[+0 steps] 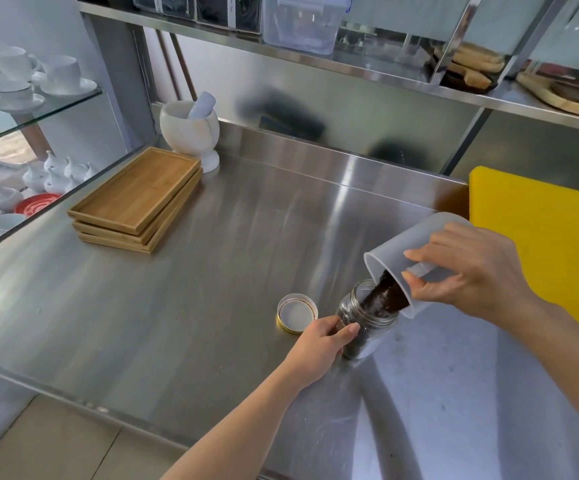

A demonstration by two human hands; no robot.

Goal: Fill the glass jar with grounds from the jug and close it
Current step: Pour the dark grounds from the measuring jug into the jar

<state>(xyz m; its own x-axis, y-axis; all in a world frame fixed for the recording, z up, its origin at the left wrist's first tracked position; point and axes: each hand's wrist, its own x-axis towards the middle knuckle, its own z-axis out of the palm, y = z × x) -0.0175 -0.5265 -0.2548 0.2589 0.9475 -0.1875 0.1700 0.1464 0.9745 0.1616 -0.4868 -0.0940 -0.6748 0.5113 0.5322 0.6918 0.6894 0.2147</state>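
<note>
On the steel counter (184, 306): one yellow board (544, 251) at right, three stacked wooden trays (135, 199), one white mortar with pestle (191, 129), one translucent jug (409, 258), one glass jar (364, 327), one lid (296, 312) lying inside-up just left of the jar. Right hand (468, 271) grips the tilted jug; dark grounds (381, 296) slide from its rim into the jar mouth. Left hand (319, 348) wraps the jar's side, thumb and fingers curled around it.

The lid (297, 313) lies on the counter (184, 306) just left of the left hand's fingers (348, 332); the jar (367, 323) stands between those fingers and the right hand's fingers (419, 282); the jug (402, 258) tilts above the jar.
</note>
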